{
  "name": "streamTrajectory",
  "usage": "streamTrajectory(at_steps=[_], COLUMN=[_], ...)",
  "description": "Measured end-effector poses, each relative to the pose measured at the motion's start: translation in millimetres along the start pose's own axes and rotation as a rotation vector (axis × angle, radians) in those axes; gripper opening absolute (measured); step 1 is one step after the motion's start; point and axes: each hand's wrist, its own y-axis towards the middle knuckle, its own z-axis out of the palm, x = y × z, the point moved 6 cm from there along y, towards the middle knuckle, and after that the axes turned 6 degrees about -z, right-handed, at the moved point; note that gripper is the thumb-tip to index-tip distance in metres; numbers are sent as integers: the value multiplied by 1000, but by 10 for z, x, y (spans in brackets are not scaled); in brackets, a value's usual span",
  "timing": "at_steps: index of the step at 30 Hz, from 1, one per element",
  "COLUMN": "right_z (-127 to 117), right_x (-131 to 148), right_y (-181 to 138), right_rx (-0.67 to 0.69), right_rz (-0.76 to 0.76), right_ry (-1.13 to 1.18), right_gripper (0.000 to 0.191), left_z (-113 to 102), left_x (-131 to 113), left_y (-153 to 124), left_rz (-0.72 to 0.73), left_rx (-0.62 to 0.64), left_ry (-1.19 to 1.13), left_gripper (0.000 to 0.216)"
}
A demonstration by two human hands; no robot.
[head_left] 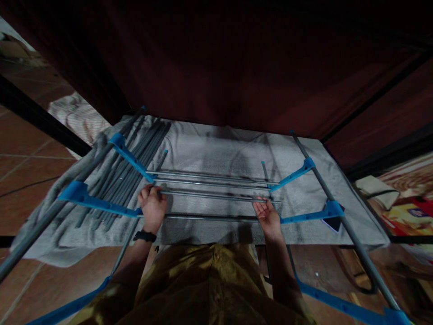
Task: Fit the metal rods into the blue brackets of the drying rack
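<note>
A rack frame of grey metal rods [209,185] and blue plastic connectors [101,204] stands over a grey towel [223,149] on the floor. My left hand [153,207], with a black watch on its wrist, is closed around the left end of a horizontal rod [209,197]. My right hand [269,215] lies palm up with fingers stretched out under the right end of the same rod, next to a blue connector [304,217].
A bundle of loose grey rods [135,167] lies on the towel's left side. Long side poles [341,216] run down both flanks. A dark red cloth hangs behind. Tiled floor to the left; a white cloth [79,115] and colourful packaging [409,212] lie nearby.
</note>
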Motion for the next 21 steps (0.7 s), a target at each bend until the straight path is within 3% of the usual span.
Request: streamTrajectory(at_steps=[13, 21], right_z=[31, 52], right_x=[11, 25], right_y=[-27, -45], right_rx=[15, 4], right_rz=[-4, 5], right_ry=[-15, 4], right_gripper=[6, 4], left_z=[-1, 103], left_x=[-54, -157], left_y=[-118, -182], left_rz=[45, 205], left_rx=[-32, 36], left_ry=[112, 200], left_gripper=[34, 34])
